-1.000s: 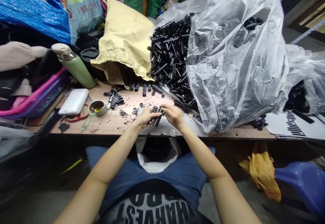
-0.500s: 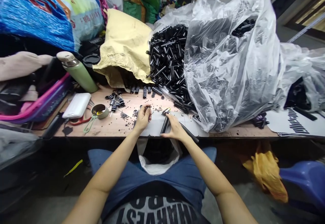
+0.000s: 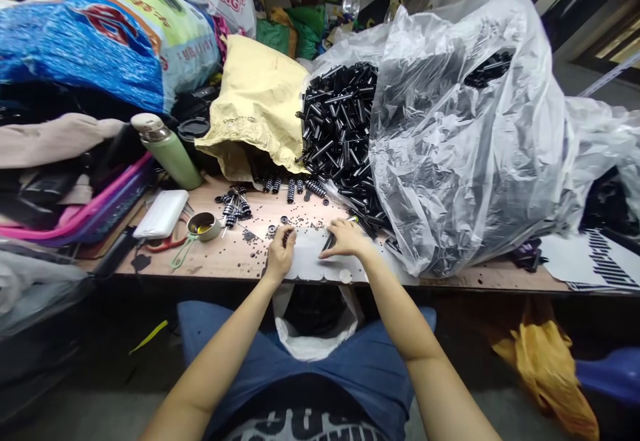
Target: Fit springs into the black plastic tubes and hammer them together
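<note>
Tube (image 3: pixel 329 241), black and slim, lies on the white sheet (image 3: pixel 313 264) at the near edge of your table (image 3: pixel 220 264), and your right hand (image 3: pixel 346 239) rests flat over it with the fingers spread (whether they pinch it or only press on it, you cannot tell from this view). Your left hand (image 3: pixel 280 254) sits just beside, at the sheet's left edge, fingers curled down onto the tabletop among small black bits (image 3: pixel 300 217); it may be pinching one, but that is too small to make out.

Under the table's edge, between your knees, a white bag (image 3: pixel 313 324) hangs open with dark parts inside.

Behind your hands, short ribbed black pieces (image 3: pixel 290 187) stand in a loose row, and a cluster of them (image 3: pixel 234 206) lies further left. Past those, a great heap of black tubes (image 3: pixel 340 127) spills from a clear plastic bag (image 3: pixel 465 134) that fills the right side of the table. A yellow sack (image 3: pixel 257 104) leans against the heap's left flank.

To your left, near the cluster, is a small metal cup (image 3: pixel 204 225) with a green handle, then a white flat box (image 3: pixel 161 213) lying over red scissors (image 3: pixel 163 244), and a green flask (image 3: pixel 170 151) tilted behind them. A pink basket (image 3: pixel 85 211) sits at the table's far left, with a blue woven sack (image 3: pixel 95 41) above it.
</note>
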`<state>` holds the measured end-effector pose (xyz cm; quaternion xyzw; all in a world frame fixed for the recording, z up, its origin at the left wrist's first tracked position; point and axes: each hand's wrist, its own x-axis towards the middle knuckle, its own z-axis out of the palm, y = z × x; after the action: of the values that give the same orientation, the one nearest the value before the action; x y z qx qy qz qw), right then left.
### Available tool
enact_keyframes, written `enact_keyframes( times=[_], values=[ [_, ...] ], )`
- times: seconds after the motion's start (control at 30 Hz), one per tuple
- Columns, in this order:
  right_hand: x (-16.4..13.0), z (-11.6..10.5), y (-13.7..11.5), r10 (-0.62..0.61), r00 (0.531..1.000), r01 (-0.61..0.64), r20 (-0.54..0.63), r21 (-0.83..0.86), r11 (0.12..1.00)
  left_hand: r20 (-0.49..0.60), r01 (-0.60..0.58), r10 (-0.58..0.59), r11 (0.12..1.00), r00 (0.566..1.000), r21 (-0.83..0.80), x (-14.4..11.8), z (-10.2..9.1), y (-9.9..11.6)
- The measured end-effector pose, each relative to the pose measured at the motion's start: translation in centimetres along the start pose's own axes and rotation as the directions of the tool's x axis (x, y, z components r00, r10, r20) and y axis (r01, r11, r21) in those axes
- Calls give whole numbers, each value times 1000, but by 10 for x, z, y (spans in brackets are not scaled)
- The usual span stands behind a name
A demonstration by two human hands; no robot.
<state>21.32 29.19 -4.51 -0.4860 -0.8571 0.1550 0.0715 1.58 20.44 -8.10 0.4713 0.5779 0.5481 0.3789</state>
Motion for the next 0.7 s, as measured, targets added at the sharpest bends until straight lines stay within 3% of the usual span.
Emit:
enact_keyframes(
  times=[0.03,0.1,0.17,0.27,0.37,0.53,0.7],
  values=[
    [16,-3,0,11,1000,-11,17,15,1000,6,-62,62,995,998,73,-2,1,1],
    [49,-5,-2,100,992,-96,-82,53,994,20,-192,192,958,981,213,-5,3,3],
    [74,-3,-5,208,950,-192,-231,88,977,52,-225,219,932,974,283,-7,4,4],
    [88,2,-9,262,911,-226,-319,146,963,53,-231,226,930,973,287,-6,2,4],
    [72,9,-16,205,919,-148,-335,189,971,49,-212,206,952,977,219,-4,-1,5],
    [18,21,-37,77,946,23,-314,304,953,94,-147,131,970,987,195,-4,3,7],
    [-13,31,-56,66,925,208,-373,647,734,107,-87,70,983,992,161,-7,7,8]
  ],
)
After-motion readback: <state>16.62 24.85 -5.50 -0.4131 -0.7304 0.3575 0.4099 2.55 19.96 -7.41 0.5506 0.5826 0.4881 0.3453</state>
